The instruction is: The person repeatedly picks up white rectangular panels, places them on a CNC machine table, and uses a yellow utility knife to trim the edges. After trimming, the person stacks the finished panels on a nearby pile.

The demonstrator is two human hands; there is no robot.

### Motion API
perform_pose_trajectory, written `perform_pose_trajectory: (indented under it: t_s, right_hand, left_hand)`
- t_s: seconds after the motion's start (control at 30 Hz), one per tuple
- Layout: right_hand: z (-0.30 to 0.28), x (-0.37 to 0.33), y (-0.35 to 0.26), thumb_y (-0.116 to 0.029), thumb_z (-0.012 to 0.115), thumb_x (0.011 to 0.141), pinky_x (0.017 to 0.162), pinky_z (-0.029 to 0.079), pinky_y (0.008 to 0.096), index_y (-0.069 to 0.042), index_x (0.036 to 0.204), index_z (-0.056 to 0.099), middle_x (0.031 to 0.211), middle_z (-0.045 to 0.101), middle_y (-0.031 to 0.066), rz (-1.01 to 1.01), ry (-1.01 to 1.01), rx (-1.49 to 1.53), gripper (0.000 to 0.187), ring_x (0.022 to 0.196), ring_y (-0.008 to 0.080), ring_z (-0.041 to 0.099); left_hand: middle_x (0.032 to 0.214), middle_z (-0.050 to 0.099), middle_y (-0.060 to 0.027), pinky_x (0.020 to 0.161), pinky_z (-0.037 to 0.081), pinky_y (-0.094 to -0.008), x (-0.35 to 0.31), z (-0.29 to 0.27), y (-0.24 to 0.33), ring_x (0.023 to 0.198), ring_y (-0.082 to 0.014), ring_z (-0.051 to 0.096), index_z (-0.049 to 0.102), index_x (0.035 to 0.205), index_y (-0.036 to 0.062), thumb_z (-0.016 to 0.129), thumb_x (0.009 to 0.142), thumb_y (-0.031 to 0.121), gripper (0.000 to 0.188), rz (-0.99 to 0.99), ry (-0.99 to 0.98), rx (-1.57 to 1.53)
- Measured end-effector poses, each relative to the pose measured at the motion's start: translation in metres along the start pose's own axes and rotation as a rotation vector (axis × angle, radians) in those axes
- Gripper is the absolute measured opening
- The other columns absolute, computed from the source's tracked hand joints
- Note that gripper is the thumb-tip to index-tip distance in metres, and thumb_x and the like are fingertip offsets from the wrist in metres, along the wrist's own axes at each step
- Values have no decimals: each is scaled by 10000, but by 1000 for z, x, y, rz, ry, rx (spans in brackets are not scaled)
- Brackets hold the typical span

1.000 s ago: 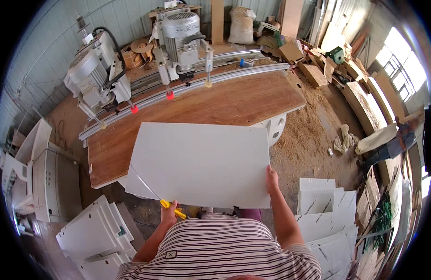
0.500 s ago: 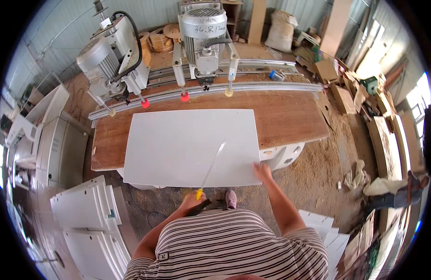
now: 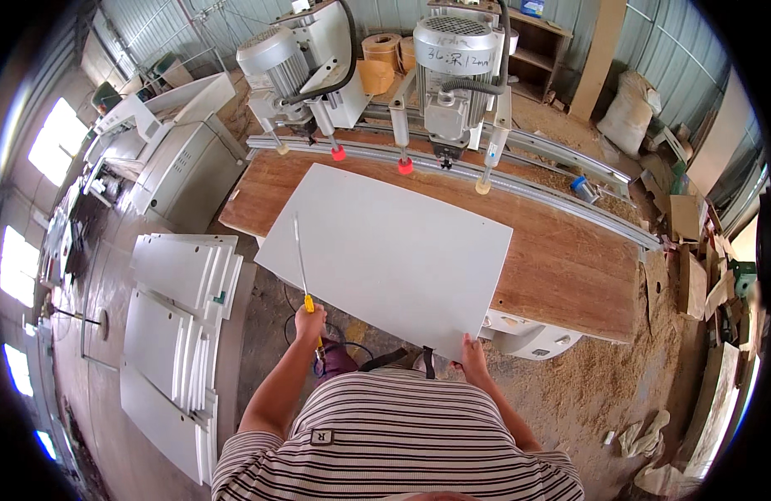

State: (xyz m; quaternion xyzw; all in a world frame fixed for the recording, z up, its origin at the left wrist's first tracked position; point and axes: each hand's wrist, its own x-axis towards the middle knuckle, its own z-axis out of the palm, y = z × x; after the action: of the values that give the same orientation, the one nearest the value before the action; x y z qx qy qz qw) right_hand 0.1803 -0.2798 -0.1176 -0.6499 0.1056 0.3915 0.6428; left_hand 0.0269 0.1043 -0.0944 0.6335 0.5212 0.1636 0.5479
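Note:
A white rectangular panel (image 3: 394, 250) lies flat on the brown wooden machine table (image 3: 561, 267), its near edge overhanging toward me. My left hand (image 3: 310, 321) is closed round a yellow air blow gun (image 3: 309, 303). The gun's long thin metal nozzle reaches up over the left part of the panel. Below that hand a dark blue hose (image 3: 342, 344) shows in part. My right hand (image 3: 473, 361) grips the panel's near right corner, thumb on top; its other fingers are mostly hidden beneath.
Two motor heads (image 3: 456, 71) with red-tipped and pale-tipped posts (image 3: 405, 150) stand over a metal rail (image 3: 561, 209) behind the panel. White panels (image 3: 164, 334) are stacked at my left. Sawdust (image 3: 569, 401) covers the floor at right, near wood scraps (image 3: 699, 275).
My view has turned left. My right hand has gone from beside the panel's right edge to gripping its near corner. The blow gun has swung left across the panel.

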Motion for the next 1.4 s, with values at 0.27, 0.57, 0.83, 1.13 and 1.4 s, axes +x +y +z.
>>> perform_pose_trajectory:
  t_s: [0.27,0.57,0.83,1.13,1.4]
  right_hand:
    - [15,20,-9,-24,438,945,825,559,352,58,1050,503,1058,573,145,-128,-26,749,149,988,303,602]
    - [35,66,-11,-85,411,970,833,571,377,104,1116,450,1064,580,243,-33,-199,732,242,971,349,618]
    - [69,69,-39,-107,386,981,831,570,375,114,1131,442,1062,583,255,-41,-175,736,272,961,346,626]
    - [102,80,-37,-142,370,989,809,580,376,181,1065,453,1001,598,302,-86,-48,673,342,926,382,634]
    - [119,86,-24,-194,430,978,746,593,359,164,1018,472,933,613,265,-220,121,753,364,850,363,651]
  left_hand:
    - [736,632,-112,639,465,-365,30,38,-2,720,-235,622,589,903,-10,638,811,209,243,227,-72,326]
    - [847,622,-113,663,463,-367,94,49,-18,752,-232,590,570,985,1,664,807,193,278,172,33,170]
    - [727,540,-24,494,396,-313,111,41,7,579,-126,488,557,1004,34,680,813,165,262,120,-78,6]
    - [872,594,-30,670,448,-305,132,15,0,781,-141,532,539,1135,53,668,836,184,351,117,-205,17]
    - [825,650,-74,666,481,-285,12,-47,24,722,-124,599,591,1065,-5,646,852,216,313,540,-766,358]
